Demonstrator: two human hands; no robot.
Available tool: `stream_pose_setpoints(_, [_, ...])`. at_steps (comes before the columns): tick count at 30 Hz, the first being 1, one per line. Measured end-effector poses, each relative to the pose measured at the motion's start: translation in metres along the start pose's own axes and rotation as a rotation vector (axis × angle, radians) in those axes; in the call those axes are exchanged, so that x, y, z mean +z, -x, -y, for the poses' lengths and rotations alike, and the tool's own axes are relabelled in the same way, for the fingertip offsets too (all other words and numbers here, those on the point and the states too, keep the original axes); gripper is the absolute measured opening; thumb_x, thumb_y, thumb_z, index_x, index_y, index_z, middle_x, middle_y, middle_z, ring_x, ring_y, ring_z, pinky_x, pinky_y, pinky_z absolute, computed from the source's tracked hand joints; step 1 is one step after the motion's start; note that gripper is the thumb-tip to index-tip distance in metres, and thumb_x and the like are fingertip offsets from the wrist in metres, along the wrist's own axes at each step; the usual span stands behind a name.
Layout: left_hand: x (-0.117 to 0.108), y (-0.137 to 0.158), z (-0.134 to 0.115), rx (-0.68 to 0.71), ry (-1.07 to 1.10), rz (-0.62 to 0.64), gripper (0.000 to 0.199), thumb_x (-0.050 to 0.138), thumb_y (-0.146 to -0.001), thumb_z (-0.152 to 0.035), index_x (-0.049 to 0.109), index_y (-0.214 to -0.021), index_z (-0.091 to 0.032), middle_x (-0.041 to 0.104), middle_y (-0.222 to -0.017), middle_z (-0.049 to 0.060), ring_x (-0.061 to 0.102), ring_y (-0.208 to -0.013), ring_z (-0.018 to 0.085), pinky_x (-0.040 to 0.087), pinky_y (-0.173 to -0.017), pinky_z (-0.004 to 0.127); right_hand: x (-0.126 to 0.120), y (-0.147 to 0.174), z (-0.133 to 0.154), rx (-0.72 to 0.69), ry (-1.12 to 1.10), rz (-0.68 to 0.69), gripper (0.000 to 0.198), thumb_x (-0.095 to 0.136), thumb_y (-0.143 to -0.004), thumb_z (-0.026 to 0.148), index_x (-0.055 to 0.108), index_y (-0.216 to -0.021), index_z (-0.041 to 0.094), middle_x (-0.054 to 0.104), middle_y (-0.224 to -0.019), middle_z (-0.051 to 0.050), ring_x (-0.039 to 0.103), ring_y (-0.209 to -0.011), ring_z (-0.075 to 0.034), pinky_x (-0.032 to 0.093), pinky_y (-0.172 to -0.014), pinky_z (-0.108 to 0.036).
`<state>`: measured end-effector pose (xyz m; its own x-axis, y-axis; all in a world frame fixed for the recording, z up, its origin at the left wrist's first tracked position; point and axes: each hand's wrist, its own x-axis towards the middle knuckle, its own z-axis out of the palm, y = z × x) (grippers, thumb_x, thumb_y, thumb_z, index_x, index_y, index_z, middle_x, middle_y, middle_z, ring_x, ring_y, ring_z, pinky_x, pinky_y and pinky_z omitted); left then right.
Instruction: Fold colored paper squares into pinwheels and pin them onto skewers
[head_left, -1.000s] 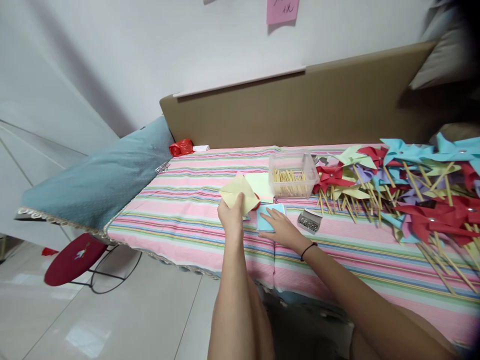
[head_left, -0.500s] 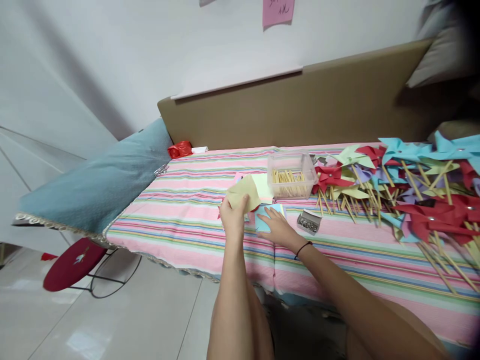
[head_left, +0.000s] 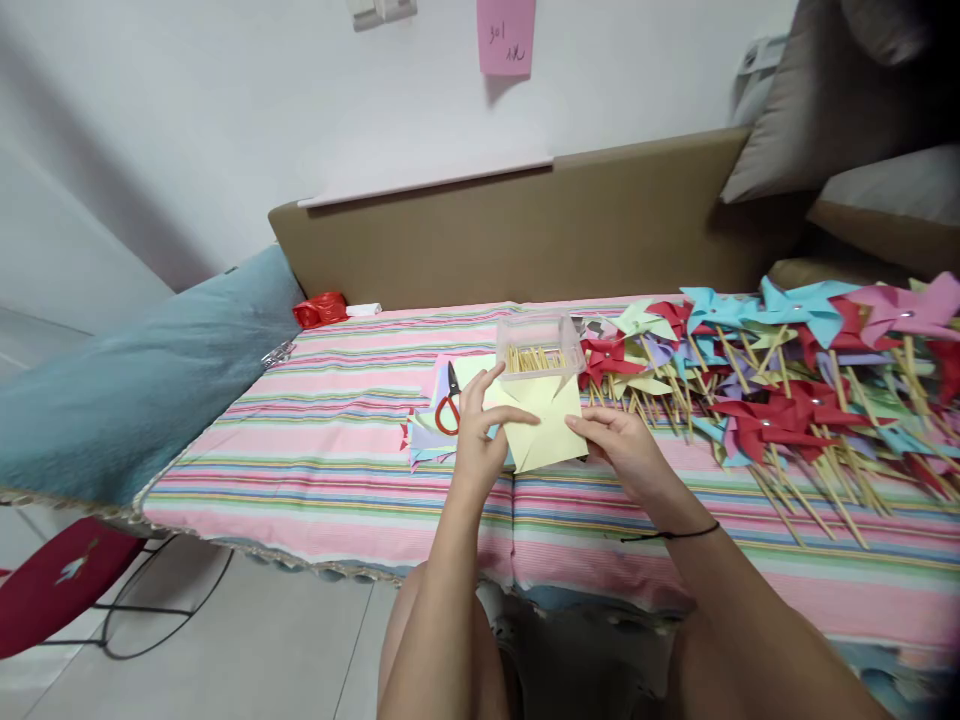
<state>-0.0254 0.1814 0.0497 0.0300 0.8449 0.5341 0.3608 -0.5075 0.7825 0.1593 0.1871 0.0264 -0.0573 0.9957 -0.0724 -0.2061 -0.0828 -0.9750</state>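
Note:
A pale yellow paper square (head_left: 547,430) with cuts running in from its corners is held up over the bed cover. My right hand (head_left: 626,450) pinches its right edge, thumb on top. At the left side is my left hand (head_left: 480,430), fingers spread apart, one lying across the paper's face. Behind the paper stands a clear plastic box (head_left: 540,345) of short wooden sticks (head_left: 532,358). Scissors with red handles (head_left: 448,412) rest on loose coloured paper (head_left: 427,435) left of my left hand. The small box of metal fasteners is hidden now.
Finished paper pinwheels (head_left: 787,420) on sticks are heaped along the right. A red plastic bag (head_left: 320,310) and a small metal bunch (head_left: 278,353) lie at the far left. A brown backboard (head_left: 487,250) runs behind the striped cover (head_left: 300,450); a red stool (head_left: 67,580) stands lower left.
My right hand has left the blue paper and now grips the yellow square, which has moved right and flattened out. My left fingers have spread. The view has shifted right, uncovering the scissors.

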Motion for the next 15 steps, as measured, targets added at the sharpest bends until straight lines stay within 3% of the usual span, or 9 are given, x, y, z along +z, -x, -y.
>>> stream_pose_setpoints(3, [0.009, -0.001, -0.007, -0.253, 0.433, -0.066, 0.03, 0.06, -0.081, -0.042, 0.065, -0.108, -0.029, 0.047, -0.141, 0.008, 0.057, -0.113, 0.023, 0.044, -0.095, 0.037, -0.013, 0.005, 0.0, -0.025, -0.022, -0.089, 0.03, 0.08, -0.059, 0.042, 0.066, -0.065, 0.017, 0.05, -0.051, 0.005, 0.037, -0.044, -0.007, 0.029, -0.04, -0.021])
stream_pose_setpoints(6, [0.019, 0.001, -0.011, -0.518, 0.661, -0.028, 0.062, 0.064, -0.075, -0.051, 0.044, -0.13, -0.029, 0.063, -0.12, 0.01, 0.067, -0.083, 0.017, 0.052, -0.076, 0.032, -0.022, 0.013, 0.001, -0.04, -0.02, -0.133, 0.031, 0.079, -0.059, 0.044, 0.066, -0.065, 0.017, 0.053, -0.055, 0.003, 0.041, -0.048, -0.008, 0.031, -0.043, -0.022])
stream_pose_setpoints(8, [0.026, 0.003, -0.013, -0.641, 0.667, 0.021, 0.076, 0.072, -0.068, -0.048, 0.04, -0.132, -0.023, 0.071, -0.096, 0.008, 0.068, -0.072, 0.018, 0.052, -0.068, 0.03, -0.023, 0.018, 0.001, -0.041, -0.003, -0.138, 0.031, 0.079, -0.06, 0.044, 0.065, -0.062, 0.017, 0.051, -0.053, 0.003, 0.039, -0.048, -0.008, 0.03, -0.042, -0.022])
stream_pose_setpoints(10, [0.032, 0.004, -0.015, -0.69, 0.66, 0.068, 0.079, 0.08, -0.06, -0.041, 0.045, -0.127, -0.018, 0.072, -0.085, 0.007, 0.068, -0.07, 0.02, 0.052, -0.066, 0.03, -0.022, 0.021, 0.001, -0.028, 0.025, -0.124, 0.032, 0.079, -0.06, 0.045, 0.065, -0.061, 0.017, 0.049, -0.051, 0.003, 0.038, -0.047, -0.008, 0.029, -0.042, -0.022])
stream_pose_setpoints(15, [0.04, 0.006, -0.011, -0.682, 0.643, 0.038, 0.062, 0.084, -0.053, -0.029, 0.06, -0.107, -0.012, 0.073, -0.092, 0.012, 0.069, -0.075, 0.023, 0.054, -0.071, 0.034, -0.018, 0.021, 0.004, 0.017, 0.047, -0.059, 0.03, 0.078, -0.061, 0.045, 0.066, -0.06, 0.018, 0.051, -0.05, 0.004, 0.042, -0.047, -0.009, 0.035, -0.045, -0.023])
